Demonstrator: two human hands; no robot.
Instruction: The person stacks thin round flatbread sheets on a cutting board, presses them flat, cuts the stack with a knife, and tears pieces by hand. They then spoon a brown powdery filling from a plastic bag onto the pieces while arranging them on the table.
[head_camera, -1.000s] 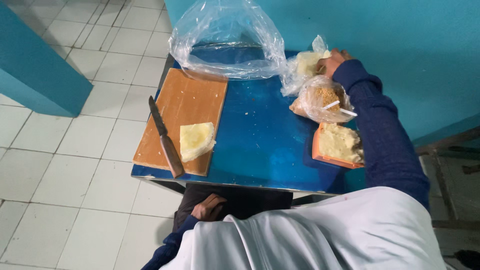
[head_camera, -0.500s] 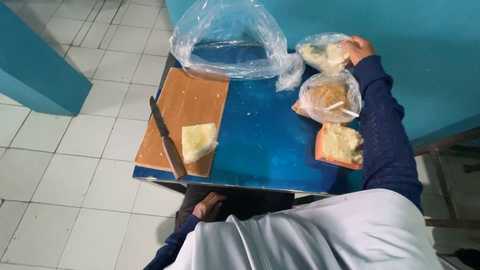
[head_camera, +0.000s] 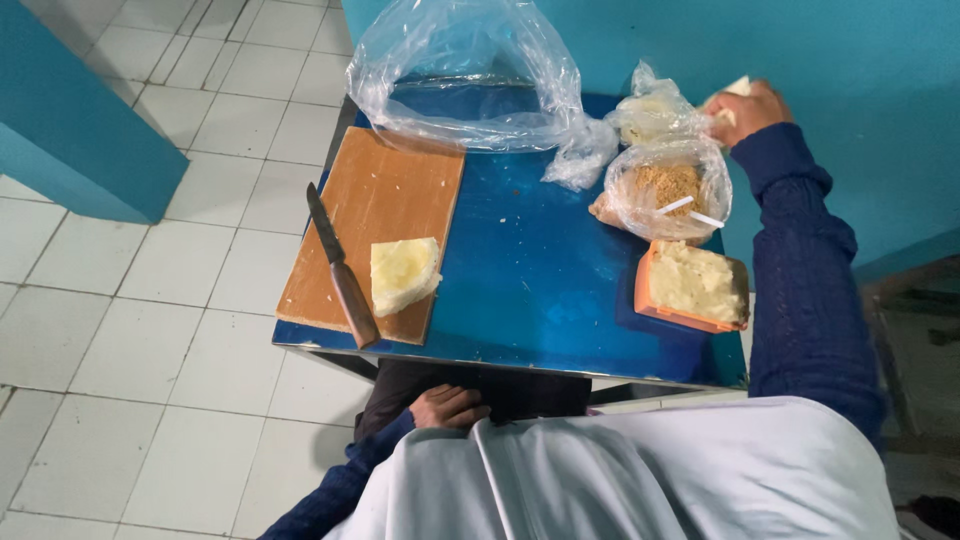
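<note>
Blue desk (head_camera: 540, 290): we see its glossy top filling the middle of the frame, over a pale tiled floor (head_camera: 130, 290) on the left.
Right hand (head_camera: 752, 108): upper right of the frame, raised near the teal wall (head_camera: 860, 80); we see its fingers curled shut around a small pale piece (head_camera: 737, 87) that sticks out above the knuckles.
Pale piece: held off the desk in that hand, just right of the small bag.
Small bag (head_camera: 652, 112): clear plastic with pale contents, touching the hand's left side, at the far right edge of the desk.
Crumb bag (head_camera: 668, 188): clear plastic with brown crumbs and two white sticks, just below the small bag.
Orange tub (head_camera: 690, 288): right-centre of the frame, heaped with pale yellowish mash, just below the crumb bag.
Left hand (head_camera: 450, 406): lower centre, below the near edge of the desk, resting on the lap with fingers loosely bent; we see nothing in it.
Cutting board (head_camera: 375, 232): wooden, left part of the desk.
Knife (head_camera: 341, 266): lying along the board's left edge, handle toward us.
Yellow slab (head_camera: 402, 273): on the board, just right of the knife.
Big bag (head_camera: 465, 75): clear and open, upper centre, at the far edge of the desk.
</note>
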